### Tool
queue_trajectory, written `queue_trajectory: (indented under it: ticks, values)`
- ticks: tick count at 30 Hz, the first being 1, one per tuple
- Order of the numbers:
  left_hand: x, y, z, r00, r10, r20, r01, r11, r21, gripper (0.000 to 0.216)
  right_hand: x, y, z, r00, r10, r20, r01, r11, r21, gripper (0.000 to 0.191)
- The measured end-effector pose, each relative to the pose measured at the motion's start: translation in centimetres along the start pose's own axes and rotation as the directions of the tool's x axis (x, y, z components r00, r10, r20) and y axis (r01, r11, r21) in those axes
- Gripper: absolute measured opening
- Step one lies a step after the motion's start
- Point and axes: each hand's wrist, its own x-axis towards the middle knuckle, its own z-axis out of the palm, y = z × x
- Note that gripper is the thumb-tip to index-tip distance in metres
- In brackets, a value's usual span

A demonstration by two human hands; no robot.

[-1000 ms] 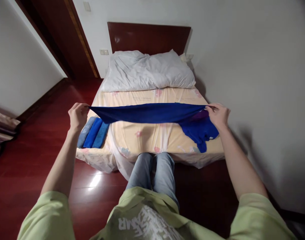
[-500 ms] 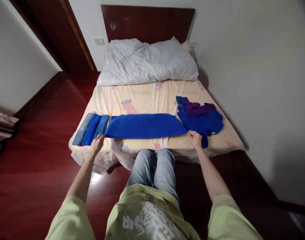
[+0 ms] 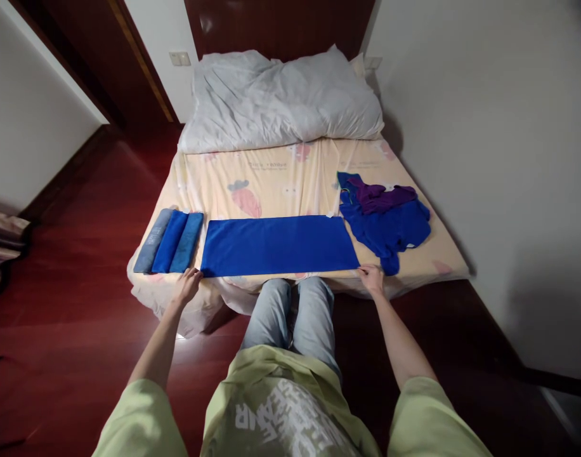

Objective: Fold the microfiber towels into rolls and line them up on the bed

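Observation:
A blue towel [image 3: 278, 246] lies spread flat across the near part of the bed, its long side facing me. My left hand [image 3: 189, 284] pinches its near left corner. At the near right corner, my right hand [image 3: 372, 278] grips the fabric between thumb and fingers. Just left of the towel, three rolled or folded towels rest side by side: a grey one [image 3: 153, 241], a bright blue one [image 3: 170, 242] and a teal-blue one [image 3: 188, 242]. To the right is a loose heap of blue cloth [image 3: 390, 225] with a purple cloth [image 3: 383, 198] on top.
The bed has a cream patterned sheet [image 3: 271, 184]. A crumpled pale grey quilt [image 3: 281, 98] lies at its far end, before a dark headboard [image 3: 276, 25]. A white wall [image 3: 485, 158] runs along the right, and reddish wood floor [image 3: 81, 285] along the left.
Both hands have brought the towel's near edge down and toward me. The towel, bowed and partly raised before, now lies flat on the sheet. The view has tilted slightly downward.

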Motion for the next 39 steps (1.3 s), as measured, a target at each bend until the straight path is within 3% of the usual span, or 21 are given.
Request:
queue_trajectory:
  ticks: [11,15,18,22,24,30,35,39]
  values:
    - [-1.9,0.2,0.0,0.991,0.114,0.063,-0.122,0.984,0.133,0.031,-1.9,-0.1,0.0,0.997,-0.06,0.039,0.066,0.981,-0.182,0.02]
    - [-1.1,0.8,0.1,0.99,0.144,-0.005,-0.143,0.984,0.103,0.033,-3.8,-2.6,0.2,0.996,-0.071,-0.049,0.056,0.967,-0.247,0.033]
    - [1.3,1.6,-0.2,0.99,0.11,-0.084,-0.107,0.994,0.038,0.043,-6.9,-7.2,2.4,0.977,-0.163,-0.135,0.128,0.963,-0.235,0.045]
    - [6.4,3.3,-0.3,0.993,0.101,-0.064,-0.102,0.995,-0.017,0.06,-12.1,-14.1,7.3,0.949,-0.316,0.005,0.311,0.933,-0.182,0.052]
    - [8.9,4.2,0.0,0.995,0.096,-0.009,-0.096,0.995,-0.028,0.065,-14.0,-16.0,9.3,0.949,-0.308,0.059,0.314,0.935,-0.163,0.055]
    - [14.2,5.4,1.5,0.977,-0.027,0.211,0.036,0.999,-0.04,0.082,-13.8,-15.1,10.1,0.98,-0.185,0.069,0.188,0.981,-0.049,0.06]
    - [16.4,4.0,1.8,0.942,-0.108,0.317,0.137,0.988,-0.072,0.111,-13.5,-15.1,9.9,0.985,-0.169,0.042,0.171,0.984,-0.048,0.061]
    - [18.5,2.4,0.5,0.9,-0.179,0.397,0.217,0.975,-0.051,0.133,-13.8,-15.3,10.2,0.983,-0.177,0.056,0.181,0.981,-0.07,0.064]
